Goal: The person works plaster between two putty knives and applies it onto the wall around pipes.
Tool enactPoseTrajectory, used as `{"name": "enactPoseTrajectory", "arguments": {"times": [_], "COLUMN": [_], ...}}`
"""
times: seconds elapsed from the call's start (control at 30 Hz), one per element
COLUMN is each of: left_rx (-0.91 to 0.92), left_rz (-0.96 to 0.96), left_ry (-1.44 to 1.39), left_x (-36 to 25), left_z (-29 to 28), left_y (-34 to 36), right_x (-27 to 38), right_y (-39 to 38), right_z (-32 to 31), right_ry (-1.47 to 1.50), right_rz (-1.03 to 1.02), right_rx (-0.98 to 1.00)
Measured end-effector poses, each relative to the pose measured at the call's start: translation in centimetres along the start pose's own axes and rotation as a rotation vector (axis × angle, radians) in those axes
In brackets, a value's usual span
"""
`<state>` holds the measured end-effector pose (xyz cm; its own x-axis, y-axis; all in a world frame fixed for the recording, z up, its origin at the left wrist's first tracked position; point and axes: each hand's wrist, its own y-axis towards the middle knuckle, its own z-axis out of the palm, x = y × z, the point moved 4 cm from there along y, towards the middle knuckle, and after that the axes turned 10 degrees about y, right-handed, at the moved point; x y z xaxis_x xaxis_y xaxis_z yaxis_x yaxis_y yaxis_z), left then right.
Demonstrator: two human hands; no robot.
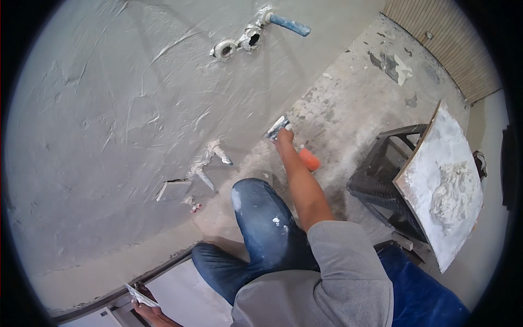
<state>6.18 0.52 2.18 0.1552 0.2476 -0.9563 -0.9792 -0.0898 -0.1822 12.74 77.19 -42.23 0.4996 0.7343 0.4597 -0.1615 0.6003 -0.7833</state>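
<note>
My right hand (pixel 284 137) grips a metal plastering trowel (pixel 277 124) smeared with white compound, held low beside the foot of the grey plastered wall (pixel 98 109). An orange object (pixel 309 160) lies on the floor just right of my forearm. At the lower left, my left hand (pixel 144 307) is closed on a flat metal blade (pixel 139 294) coated with white material. My kneeling legs in paint-spotted jeans fill the lower middle.
Pipe stubs (pixel 289 25) and openings stick out of the wall, with more stubs (pixel 207 177) lower down. At right, a board with a plaster heap (pixel 455 193) rests on a black crate (pixel 364 185). A blue sheet (pixel 414 289) lies at lower right. Flakes litter the concrete floor (pixel 338 103).
</note>
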Motion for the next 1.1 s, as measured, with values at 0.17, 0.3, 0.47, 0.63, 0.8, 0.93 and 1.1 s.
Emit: {"name": "enactPoseTrajectory", "arguments": {"times": [0.17,0.3,0.47,0.63,0.8,0.93,1.1], "left_rx": [0.036,0.01,0.089,0.185,0.145,0.159,0.057], "left_rz": [-0.038,0.04,0.048,-0.024,0.047,0.025,0.054], "left_ry": [0.107,0.094,0.113,0.131,0.155,0.084,0.14], "left_x": [2.0,-0.6,-0.4,1.9,-0.1,1.3,-0.3], "left_z": [2.7,-0.5,-0.5,2.0,0.4,-1.7,0.3], "left_y": [1.6,-0.6,-0.2,1.8,0.4,3.8,0.3], "right_x": [2.5,2.5,1.9,-1.6,-6.7,-2.1,-0.4], "right_y": [3.0,-9.3,-13.4,3.1,6.4,8.9,-0.8], "right_z": [-0.4,7.7,4.0,-6.3,-2.9,-1.7,4.2], "right_ry": [-0.136,-0.453,-0.466,-0.277,-0.193,-0.26,-0.503], "right_rz": [-0.116,-0.349,-0.776,-0.395,-0.206,-0.281,-0.44], "right_rx": [-0.153,-0.022,0.04,-0.108,-0.076,-0.092,-0.094]}}
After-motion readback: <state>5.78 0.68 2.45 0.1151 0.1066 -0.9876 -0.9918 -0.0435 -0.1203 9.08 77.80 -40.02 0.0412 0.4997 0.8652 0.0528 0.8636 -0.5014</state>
